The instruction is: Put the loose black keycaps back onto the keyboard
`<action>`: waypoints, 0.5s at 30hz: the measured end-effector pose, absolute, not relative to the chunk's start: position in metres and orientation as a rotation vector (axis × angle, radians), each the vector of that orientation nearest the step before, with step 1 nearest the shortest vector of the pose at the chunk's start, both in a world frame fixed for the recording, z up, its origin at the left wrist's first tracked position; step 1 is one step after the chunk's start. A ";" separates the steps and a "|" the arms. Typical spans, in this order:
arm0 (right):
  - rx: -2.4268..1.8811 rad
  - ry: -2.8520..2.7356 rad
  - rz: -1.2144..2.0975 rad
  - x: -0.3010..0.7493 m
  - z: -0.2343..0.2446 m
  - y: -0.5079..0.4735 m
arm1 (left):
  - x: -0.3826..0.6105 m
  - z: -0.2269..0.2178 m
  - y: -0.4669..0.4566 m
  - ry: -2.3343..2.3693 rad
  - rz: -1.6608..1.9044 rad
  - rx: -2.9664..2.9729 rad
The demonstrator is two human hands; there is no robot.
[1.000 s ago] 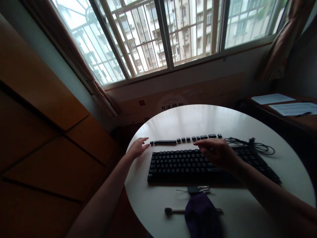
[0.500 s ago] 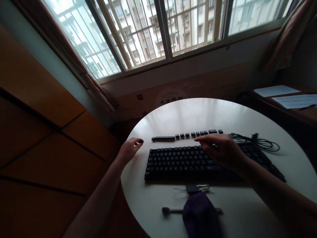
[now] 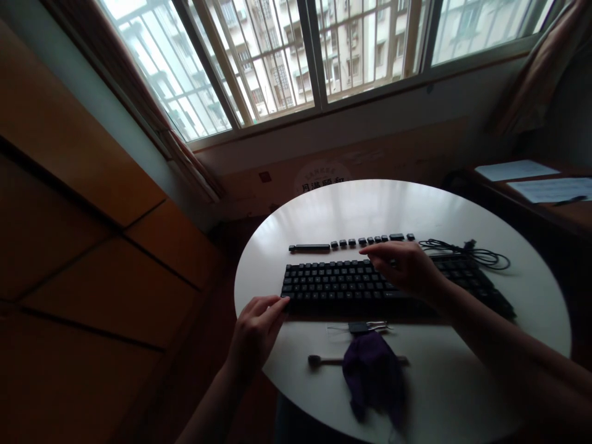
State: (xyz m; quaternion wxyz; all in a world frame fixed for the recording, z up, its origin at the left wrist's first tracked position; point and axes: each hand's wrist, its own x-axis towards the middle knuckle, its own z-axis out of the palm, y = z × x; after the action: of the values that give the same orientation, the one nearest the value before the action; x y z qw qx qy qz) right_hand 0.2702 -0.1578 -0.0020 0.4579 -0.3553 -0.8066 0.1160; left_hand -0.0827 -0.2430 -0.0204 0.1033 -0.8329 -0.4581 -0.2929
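A black keyboard (image 3: 340, 287) lies on a round white table. At its near left corner is my left hand (image 3: 259, 327), fingertips pinched together and touching that end. The small black keycap it held a moment earlier is hidden by the fingers now. My right hand (image 3: 407, 265) hovers above the right half of the keyboard, index finger stretched toward the keycap row and nothing visible in it. Behind the keyboard runs a row of loose black keycaps (image 3: 352, 242), with a long spacebar (image 3: 312, 248) near its left end. The keyboard's near row looks bare of caps.
In front of the keyboard lie a wire keycap puller (image 3: 363, 327), a brush (image 3: 327, 361) and a purple cloth (image 3: 374, 370) over its handle. A coiled cable (image 3: 476, 251) rests at the back right. Papers (image 3: 550, 187) lie on a side table; a window is ahead.
My left hand has come nearer and right, from beside the keycap row to the keyboard's near left corner. My right hand stays over the keyboard. The view has shifted slightly.
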 end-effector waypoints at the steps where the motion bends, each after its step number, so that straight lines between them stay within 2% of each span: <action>1: -0.879 -1.987 0.284 0.270 -0.002 -0.158 | -0.082 -0.021 -0.242 -1.347 -0.847 -2.445; 15: -0.837 -1.991 0.302 0.272 0.004 -0.160 | -0.083 -0.032 -0.234 -1.357 -0.781 -2.442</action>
State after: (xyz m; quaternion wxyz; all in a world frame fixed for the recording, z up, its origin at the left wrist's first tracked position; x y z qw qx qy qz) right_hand 0.2718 -0.1602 0.0039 0.4620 -0.3404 -0.8097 0.1228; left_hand -0.0825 -0.2336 -0.0323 0.1200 -0.8357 -0.4644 -0.2674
